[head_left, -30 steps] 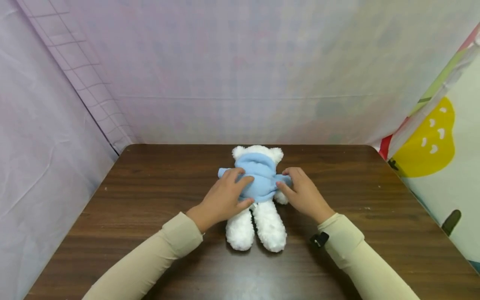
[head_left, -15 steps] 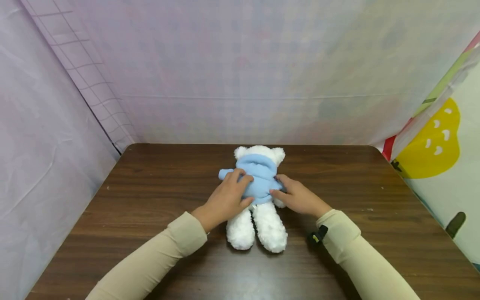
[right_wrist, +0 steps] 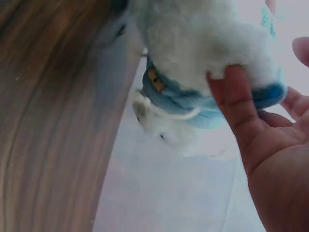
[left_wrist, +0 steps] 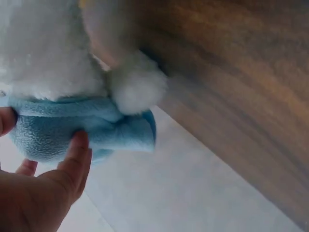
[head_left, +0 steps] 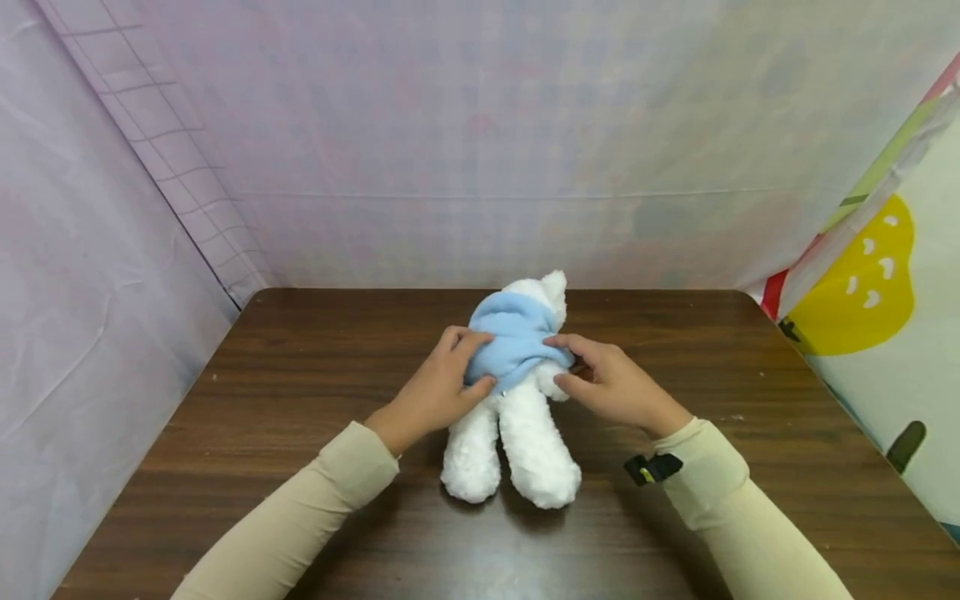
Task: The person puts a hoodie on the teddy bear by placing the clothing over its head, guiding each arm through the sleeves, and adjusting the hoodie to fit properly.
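A white plush bear (head_left: 536, 446) in a blue top (head_left: 512, 329) is raised and tilted at the head end, its back towards the head view. My left hand (head_left: 427, 392) grips the top's left side, thumb and fingers apart; in the left wrist view, fingers of that hand (left_wrist: 48, 193) press into the blue cloth (left_wrist: 46, 135). On the other side, my right hand (head_left: 626, 387) pinches the bear near its right arm. The right wrist view has this hand (right_wrist: 277, 154) against white fur (right_wrist: 198, 53), with a brown toggle (right_wrist: 155, 79) and the bear's face (right_wrist: 166, 133) below.
The dark wooden table (head_left: 300, 367) lies under the arms, its back edge just behind the bear. A pale patterned curtain (head_left: 480, 150) hangs behind it, and a yellow printed shape (head_left: 862, 283) is at the right.
The bear has gone from lying flat to raised and turned, its head shifting up and right. My right hand has closed on its side; the left has shifted to the top's left edge.
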`<state>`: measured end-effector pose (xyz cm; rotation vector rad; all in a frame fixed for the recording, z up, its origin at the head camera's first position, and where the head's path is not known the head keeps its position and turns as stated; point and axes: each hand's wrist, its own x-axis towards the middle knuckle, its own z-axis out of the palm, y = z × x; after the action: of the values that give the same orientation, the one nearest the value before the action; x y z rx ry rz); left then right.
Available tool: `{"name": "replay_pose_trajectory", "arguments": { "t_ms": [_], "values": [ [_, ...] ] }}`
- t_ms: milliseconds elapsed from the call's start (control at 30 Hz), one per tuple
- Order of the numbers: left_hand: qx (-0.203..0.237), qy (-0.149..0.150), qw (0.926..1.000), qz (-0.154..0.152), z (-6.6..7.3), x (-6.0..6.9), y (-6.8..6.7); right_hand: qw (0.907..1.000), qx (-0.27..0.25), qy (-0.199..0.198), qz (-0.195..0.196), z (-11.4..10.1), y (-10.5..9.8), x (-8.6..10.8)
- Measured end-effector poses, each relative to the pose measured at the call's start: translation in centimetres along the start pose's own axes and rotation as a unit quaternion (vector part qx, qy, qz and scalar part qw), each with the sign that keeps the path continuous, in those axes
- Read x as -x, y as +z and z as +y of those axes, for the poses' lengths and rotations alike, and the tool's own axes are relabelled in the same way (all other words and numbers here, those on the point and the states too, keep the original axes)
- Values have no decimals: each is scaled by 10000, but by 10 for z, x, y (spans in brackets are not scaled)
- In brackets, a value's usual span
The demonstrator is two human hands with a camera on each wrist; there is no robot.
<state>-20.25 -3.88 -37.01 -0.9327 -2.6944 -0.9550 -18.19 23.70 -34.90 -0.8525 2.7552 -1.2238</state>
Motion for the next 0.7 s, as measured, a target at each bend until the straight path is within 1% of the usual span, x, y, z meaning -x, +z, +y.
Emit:
{"name": "replay_pose_trajectory", "arguments": {
  "t_ms": [167, 233, 333, 433, 533, 600, 700],
  "values": [
    [597, -126, 9981, -33, -1, 2, -1, 9968, -346, -503, 514, -10, -2, 1],
    [732, -151, 9972, -90, -2, 2, 0, 9943, -369, -728, 686, -13, -2, -1],
    [874, -170, 9957, -268, -2, 3, 5, 9914, -341, -958, 830, -15, -1, -3],
    [911, -115, 9947, -458, -3, 4, 9, 9895, -251, -1120, 875, -16, 0, -6],
    [844, -117, 9944, -628, -5, 4, 14, 9878, -125, -1271, 895, -18, 1, -8],
    [744, -105, 9945, -725, -7, 4, 16, 9869, -37, -1353, 878, -18, 2, -9],
    [480, -122, 9941, -961, -10, 4, 20, 9874, 118, -1387, 758, -15, 8, -12]
  ]
}}
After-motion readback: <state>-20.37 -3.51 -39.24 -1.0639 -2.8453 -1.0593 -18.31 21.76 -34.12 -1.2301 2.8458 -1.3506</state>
